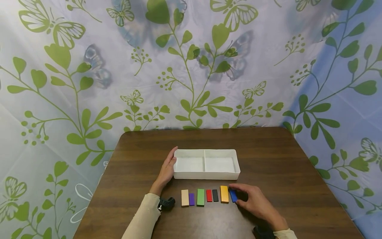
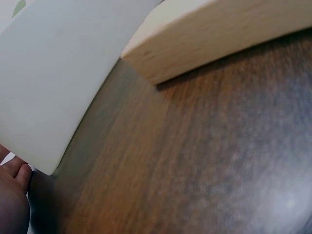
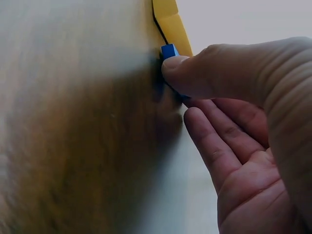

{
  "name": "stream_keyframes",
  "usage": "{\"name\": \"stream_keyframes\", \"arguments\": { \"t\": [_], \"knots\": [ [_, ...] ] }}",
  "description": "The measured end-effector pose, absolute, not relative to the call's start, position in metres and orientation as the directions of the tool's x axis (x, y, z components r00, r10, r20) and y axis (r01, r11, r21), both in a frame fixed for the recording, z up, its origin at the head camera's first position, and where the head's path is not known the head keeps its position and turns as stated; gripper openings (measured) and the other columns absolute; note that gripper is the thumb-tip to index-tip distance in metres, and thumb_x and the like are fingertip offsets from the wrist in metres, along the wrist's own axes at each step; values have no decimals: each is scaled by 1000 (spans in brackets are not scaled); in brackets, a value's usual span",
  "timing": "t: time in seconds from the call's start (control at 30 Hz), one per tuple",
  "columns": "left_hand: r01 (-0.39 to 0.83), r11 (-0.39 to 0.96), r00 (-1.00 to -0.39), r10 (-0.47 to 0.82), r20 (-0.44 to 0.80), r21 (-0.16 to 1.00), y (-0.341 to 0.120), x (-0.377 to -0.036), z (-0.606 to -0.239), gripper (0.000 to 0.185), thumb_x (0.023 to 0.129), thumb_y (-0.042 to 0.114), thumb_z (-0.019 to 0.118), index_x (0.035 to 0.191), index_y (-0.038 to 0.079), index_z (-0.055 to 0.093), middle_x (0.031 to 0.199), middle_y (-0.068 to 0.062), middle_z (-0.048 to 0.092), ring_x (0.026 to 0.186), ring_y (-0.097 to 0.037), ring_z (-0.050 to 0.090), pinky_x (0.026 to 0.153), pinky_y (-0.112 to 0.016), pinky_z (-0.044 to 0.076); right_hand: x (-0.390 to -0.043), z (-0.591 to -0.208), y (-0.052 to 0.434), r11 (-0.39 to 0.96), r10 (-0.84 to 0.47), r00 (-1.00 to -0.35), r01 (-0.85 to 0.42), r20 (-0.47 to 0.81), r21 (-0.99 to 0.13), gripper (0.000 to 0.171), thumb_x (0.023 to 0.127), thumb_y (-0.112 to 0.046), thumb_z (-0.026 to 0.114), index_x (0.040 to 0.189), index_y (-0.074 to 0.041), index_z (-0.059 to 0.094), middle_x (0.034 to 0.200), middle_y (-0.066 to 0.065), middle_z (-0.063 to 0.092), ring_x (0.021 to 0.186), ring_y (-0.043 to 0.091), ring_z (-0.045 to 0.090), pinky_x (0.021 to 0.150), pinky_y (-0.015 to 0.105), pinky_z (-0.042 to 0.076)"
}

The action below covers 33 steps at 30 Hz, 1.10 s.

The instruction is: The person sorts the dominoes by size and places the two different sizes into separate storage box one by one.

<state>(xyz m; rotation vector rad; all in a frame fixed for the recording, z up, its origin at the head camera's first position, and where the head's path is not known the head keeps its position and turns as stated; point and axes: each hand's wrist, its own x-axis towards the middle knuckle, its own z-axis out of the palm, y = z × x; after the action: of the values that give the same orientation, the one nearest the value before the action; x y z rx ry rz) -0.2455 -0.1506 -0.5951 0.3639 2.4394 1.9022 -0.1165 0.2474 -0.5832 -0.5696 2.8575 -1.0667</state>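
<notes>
Left hand [image 1: 167,168]: I see it resting flat against the left end wall of the white tray, fingers straight and relaxed, grasping nothing; in the left wrist view only its fingertips [image 2: 14,170] show, beside the tray's corner.
White tray [image 1: 206,175]: it sits on the brown table [image 1: 283,172], two compartments side by side, just behind the row of blocks.
Beige block [image 1: 185,198]: leftmost in the row, nearest my left wrist.
Purple block [image 1: 191,199]: short, touching the beige one.
Green block [image 1: 200,197]: long, middle of the row.
Red block [image 1: 209,195]: short, just beside the black block [image 1: 215,195].
Yellow block [image 1: 224,194]: long, directly left of the blue block.
Blue block [image 1: 233,195]: last in the row, at the right end, well apart from the left hand and lying under the right fingertips.
Right hand [image 1: 256,204]: I see thumb and fingers curled, pinching the blue block; in the right wrist view the thumb [image 3: 214,68] presses on its edge.
</notes>
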Motion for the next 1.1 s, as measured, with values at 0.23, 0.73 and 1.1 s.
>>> {"name": "stream_keyframes", "arguments": {
  "t": [0.23, 0.73, 1.1],
  "knots": [
    [177, 246, -971, 201, 128, 953, -151, -245, -594, 54, 120, 15, 30, 174, 19, 32, 183, -20, 18, 170, -41, 15, 134, -68, 15, -117, -570, 251, 698, -359, -926, -350, 118, -624, 58, 83, -6, 94, 137, -19, 77, 132, -4, 79, 118, 20, 76, 99, 40, 64],
    [169, 225, -972, 198, 125, 960, -150, -245, -595, 54, 120, 15, 30, 174, 18, 31, 183, -18, 18, 171, -37, 14, 136, -65, 13, -129, -523, 258, 670, -401, -894, -435, 200, -601, 59, 82, -4, 94, 138, -11, 76, 133, 5, 79, 115, 32, 79, 95, 52, 65],
    [150, 210, -976, 186, 111, 966, -150, -245, -596, 52, 121, 18, 33, 173, 20, 35, 184, -13, 20, 171, -34, 14, 137, -64, 11, -150, -501, 252, 699, -372, -904, -423, 212, -576, 59, 85, -6, 93, 140, -11, 74, 138, 7, 78, 119, 32, 78, 99, 55, 63]
  ]
}}
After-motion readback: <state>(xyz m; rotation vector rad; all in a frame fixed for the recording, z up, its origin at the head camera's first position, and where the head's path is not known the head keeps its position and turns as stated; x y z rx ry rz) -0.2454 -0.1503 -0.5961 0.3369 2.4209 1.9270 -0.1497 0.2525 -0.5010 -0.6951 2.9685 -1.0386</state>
